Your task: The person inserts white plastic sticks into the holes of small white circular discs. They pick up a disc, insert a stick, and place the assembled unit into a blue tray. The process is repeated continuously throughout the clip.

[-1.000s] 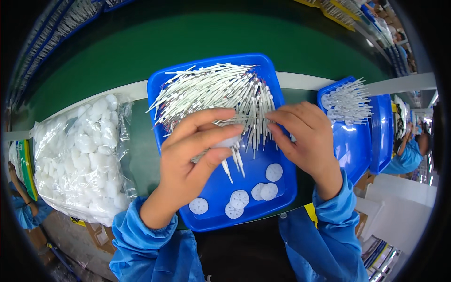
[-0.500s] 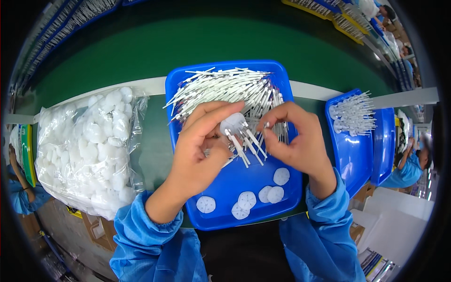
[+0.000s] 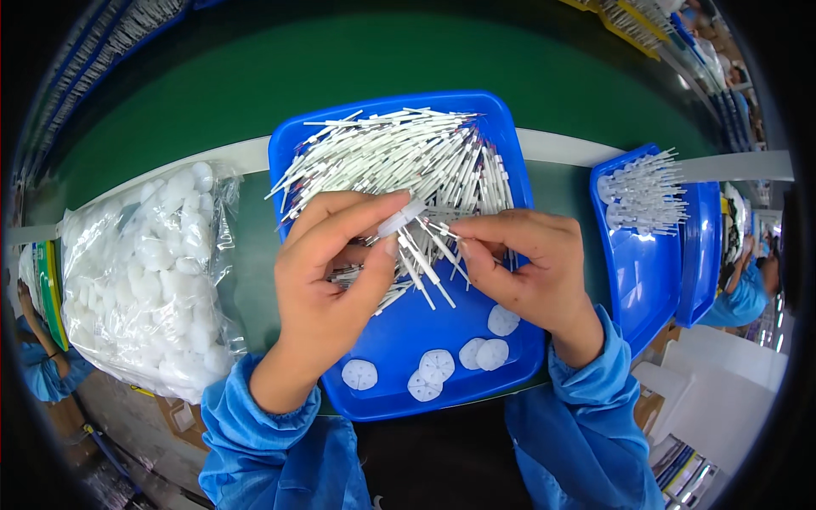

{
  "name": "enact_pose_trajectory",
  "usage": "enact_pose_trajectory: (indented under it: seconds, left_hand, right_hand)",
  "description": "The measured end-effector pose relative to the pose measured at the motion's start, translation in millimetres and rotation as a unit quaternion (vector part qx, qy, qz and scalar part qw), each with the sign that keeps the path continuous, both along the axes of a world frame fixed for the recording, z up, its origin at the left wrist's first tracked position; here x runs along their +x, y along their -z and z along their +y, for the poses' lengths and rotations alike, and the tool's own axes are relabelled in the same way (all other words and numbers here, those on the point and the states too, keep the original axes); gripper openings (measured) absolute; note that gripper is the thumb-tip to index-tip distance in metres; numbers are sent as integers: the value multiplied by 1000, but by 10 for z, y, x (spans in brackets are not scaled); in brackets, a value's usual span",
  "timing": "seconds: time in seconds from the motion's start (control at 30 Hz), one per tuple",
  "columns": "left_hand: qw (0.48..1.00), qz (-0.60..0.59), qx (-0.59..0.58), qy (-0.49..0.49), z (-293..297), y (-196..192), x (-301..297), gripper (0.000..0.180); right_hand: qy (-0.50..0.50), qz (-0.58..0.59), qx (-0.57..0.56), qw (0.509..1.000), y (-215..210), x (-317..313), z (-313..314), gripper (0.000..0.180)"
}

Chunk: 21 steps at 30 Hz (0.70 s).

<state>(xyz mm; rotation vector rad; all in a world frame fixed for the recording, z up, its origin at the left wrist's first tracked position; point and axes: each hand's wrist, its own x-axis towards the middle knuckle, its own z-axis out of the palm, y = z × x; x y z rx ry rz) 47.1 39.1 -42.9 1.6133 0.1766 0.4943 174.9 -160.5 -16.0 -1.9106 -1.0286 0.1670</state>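
Between its thumb and fingers, my left hand (image 3: 319, 276) grips a small white round disc (image 3: 402, 218), tilted on edge. Several thin white sticks stand out from this disc, pointing down and toward me. Close to the disc, my right hand (image 3: 535, 263) pinches the end of another thin white stick (image 3: 443, 229); whether its tip is inside the disc I cannot tell. Both hands are above a blue tray (image 3: 463, 327). Its far half holds a heap of white sticks (image 3: 391, 153). Several loose white discs with small holes, one at the left (image 3: 359, 374), lie in its near part.
A clear plastic bag (image 3: 144, 280) full of white discs rests on the green table at left. To the right, a second blue tray (image 3: 633, 280) holds discs fitted with sticks (image 3: 648, 194). Blue-sleeved people (image 3: 735, 302) work at both sides. Stick-filled trays (image 3: 93, 64) stand farther off.
The disc has turned more edge-on in my left hand, which has moved slightly left. My right hand has brought its stick leftward to the disc. The tray appears shifted slightly left.
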Motion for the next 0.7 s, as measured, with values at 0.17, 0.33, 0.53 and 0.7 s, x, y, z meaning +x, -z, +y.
enact_pose_trajectory:
  seconds: [0.17, 0.33, 0.53, 0.7]
  left_hand:
    - [998, 27, 54, 26, 6, -26, -5, 39]
    - [991, -3, 130, 36, 2, -51, 14, 38]
    - [966, 3, 257, -19, -103, -49, 24, 42]
    - [970, 14, 242, -33, -118, -10, -2, 42]
  right_hand:
    - [18, -47, 8, 999, 24, -75, 80, 20]
    - [36, -77, -3, 996, 63, -77, 93, 15]
    - [80, -138, -41, 986, 115, -142, 83, 13]
    - [57, -286, -21, 956, 104, -79, 104, 17]
